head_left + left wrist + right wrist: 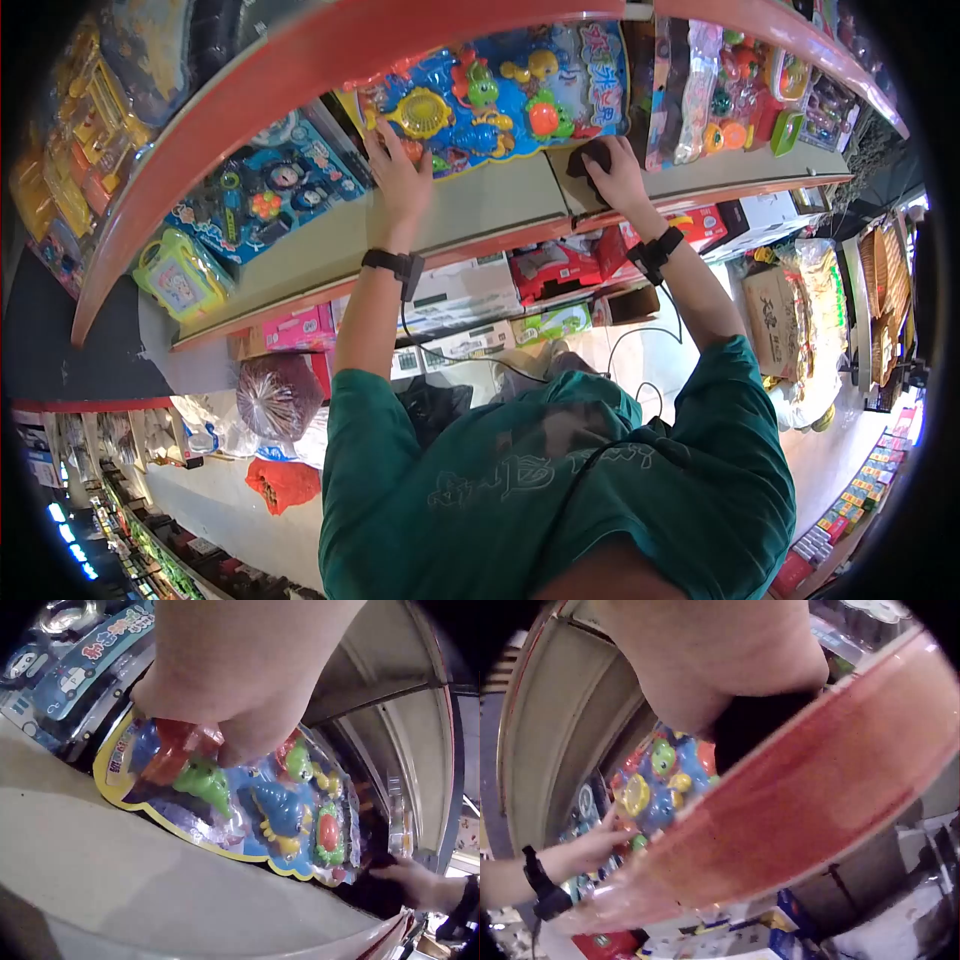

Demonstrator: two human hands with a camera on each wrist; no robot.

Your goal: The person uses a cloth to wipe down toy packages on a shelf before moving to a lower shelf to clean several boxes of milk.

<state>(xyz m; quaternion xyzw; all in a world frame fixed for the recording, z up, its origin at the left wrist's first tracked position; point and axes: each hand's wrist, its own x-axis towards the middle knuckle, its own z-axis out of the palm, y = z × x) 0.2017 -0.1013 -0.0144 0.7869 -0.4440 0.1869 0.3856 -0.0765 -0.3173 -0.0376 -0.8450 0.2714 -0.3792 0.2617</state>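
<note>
From above my left hand (398, 170) lies spread on the toy pack (500, 90); my left-wrist view hides its fingers, while my right hand (615, 175) grips a dark cloth (590, 158).

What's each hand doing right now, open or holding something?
Left hand: fingers rest on the blue toy blister pack; grip cannot be told.
Right hand: curled over a black cloth on the shelf.

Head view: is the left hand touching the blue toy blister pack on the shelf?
Yes. The left hand rests its fingers on the lower left edge of the blue toy blister pack standing on the shelf.
</note>
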